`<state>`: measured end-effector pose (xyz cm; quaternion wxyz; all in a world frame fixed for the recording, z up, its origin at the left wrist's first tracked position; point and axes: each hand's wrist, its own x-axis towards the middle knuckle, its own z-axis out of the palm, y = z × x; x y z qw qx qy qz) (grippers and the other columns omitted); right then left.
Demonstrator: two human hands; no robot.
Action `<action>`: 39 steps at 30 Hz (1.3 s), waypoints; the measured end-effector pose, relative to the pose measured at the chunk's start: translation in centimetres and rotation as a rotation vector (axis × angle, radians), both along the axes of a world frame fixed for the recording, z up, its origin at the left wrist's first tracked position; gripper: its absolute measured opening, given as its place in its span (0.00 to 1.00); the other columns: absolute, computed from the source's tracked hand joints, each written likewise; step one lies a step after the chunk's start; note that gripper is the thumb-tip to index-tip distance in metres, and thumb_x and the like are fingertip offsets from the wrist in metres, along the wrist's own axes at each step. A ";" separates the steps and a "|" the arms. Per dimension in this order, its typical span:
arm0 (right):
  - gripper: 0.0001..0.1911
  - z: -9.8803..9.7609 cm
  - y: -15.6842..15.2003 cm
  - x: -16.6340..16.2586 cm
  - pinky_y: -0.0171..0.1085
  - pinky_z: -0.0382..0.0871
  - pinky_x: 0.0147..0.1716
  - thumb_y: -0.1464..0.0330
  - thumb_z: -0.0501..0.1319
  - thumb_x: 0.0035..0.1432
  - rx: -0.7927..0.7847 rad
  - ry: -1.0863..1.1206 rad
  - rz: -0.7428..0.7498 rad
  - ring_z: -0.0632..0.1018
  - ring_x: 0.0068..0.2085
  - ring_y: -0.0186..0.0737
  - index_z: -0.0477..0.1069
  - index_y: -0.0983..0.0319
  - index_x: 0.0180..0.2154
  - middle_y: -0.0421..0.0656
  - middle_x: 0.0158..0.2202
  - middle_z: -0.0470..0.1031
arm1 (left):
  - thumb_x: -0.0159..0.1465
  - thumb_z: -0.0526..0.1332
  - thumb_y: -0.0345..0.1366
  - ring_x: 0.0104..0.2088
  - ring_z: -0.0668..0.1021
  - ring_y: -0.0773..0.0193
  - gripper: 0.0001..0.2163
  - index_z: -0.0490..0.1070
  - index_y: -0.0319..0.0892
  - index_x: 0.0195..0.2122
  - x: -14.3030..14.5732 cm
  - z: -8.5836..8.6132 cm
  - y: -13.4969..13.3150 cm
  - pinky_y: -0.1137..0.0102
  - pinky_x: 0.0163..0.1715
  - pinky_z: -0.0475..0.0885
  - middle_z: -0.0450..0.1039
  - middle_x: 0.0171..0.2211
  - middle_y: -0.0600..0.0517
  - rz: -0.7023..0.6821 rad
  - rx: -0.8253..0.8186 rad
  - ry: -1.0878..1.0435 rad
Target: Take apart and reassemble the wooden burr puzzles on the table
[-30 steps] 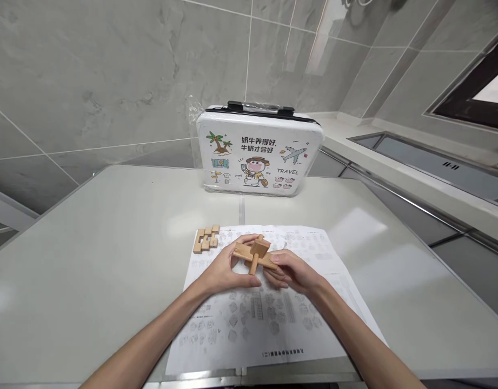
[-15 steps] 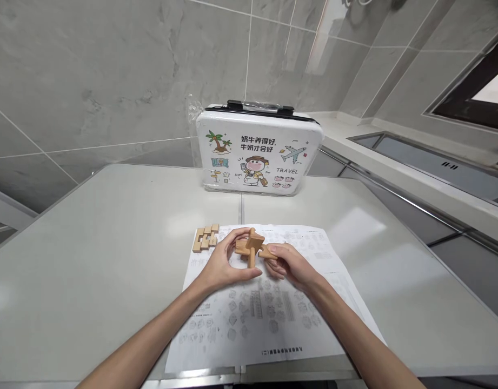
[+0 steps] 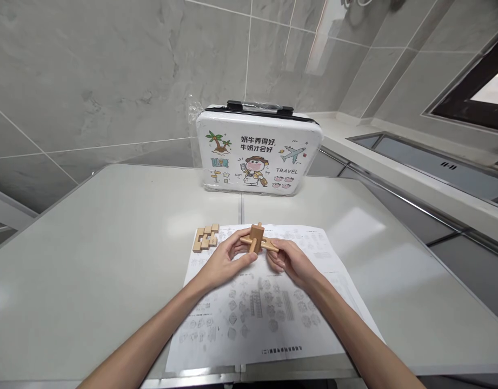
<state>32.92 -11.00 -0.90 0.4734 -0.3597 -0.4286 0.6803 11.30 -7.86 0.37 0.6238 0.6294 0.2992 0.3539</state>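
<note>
Both my hands hold a small wooden puzzle assembly (image 3: 257, 238) of crossed notched sticks just above a printed instruction sheet (image 3: 269, 313). My left hand (image 3: 226, 262) pinches its left end with thumb and fingers closed. My right hand (image 3: 287, 260) grips the right end of the long stick, fingers curled. A few loose wooden puzzle pieces (image 3: 206, 238) lie side by side at the sheet's upper left corner, close to my left hand.
A white carry case (image 3: 259, 151) with cartoon travel pictures and a black handle stands upright at the back of the pale table (image 3: 90, 259), against a grey tiled wall. A ledge and window frame run along the right.
The wooden assembly has been turned and lifted slightly away from me; the upright piece now stands more vertical and the long stick lies nearly level. Both hands shifted a little forward.
</note>
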 end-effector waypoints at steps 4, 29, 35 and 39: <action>0.24 -0.4 0.2 0.0 0.36 0.56 0.23 0.56 0.61 0.69 -0.013 -0.021 -0.054 0.62 0.19 0.33 0.65 0.59 0.22 0.35 0.16 0.59 | 0.67 0.70 0.47 0.49 0.86 0.53 0.25 0.71 0.43 0.62 0.2 0.2 -0.2 0.56 0.57 0.78 0.83 0.50 0.43 0.015 -0.078 -0.029; 0.23 -1.1 1.1 0.6 0.34 0.55 0.20 0.56 0.66 0.66 -0.062 0.151 -0.437 0.59 0.20 0.32 0.64 0.59 0.24 0.33 0.18 0.55 | 0.72 0.62 0.49 0.33 0.83 0.58 0.15 0.77 0.43 0.46 0.3 -0.2 -0.5 0.68 0.31 0.73 0.83 0.32 0.50 0.376 0.294 0.363; 0.24 -0.1 0.7 0.1 0.34 0.55 0.20 0.55 0.65 0.65 -0.037 0.085 -0.449 0.60 0.20 0.31 0.63 0.59 0.22 0.33 0.17 0.56 | 0.74 0.59 0.43 0.33 0.79 0.58 0.10 0.76 0.44 0.42 0.1 -1.0 -0.6 0.66 0.33 0.69 0.80 0.34 0.49 0.370 0.635 0.694; 0.24 0.0 0.5 -0.2 0.34 0.55 0.21 0.55 0.64 0.66 0.012 0.005 -0.419 0.61 0.20 0.32 0.64 0.59 0.22 0.34 0.16 0.56 | 0.73 0.59 0.42 0.35 0.79 0.56 0.10 0.75 0.44 0.40 0.1 -1.2 -0.6 0.65 0.34 0.69 0.78 0.33 0.49 0.370 0.703 0.776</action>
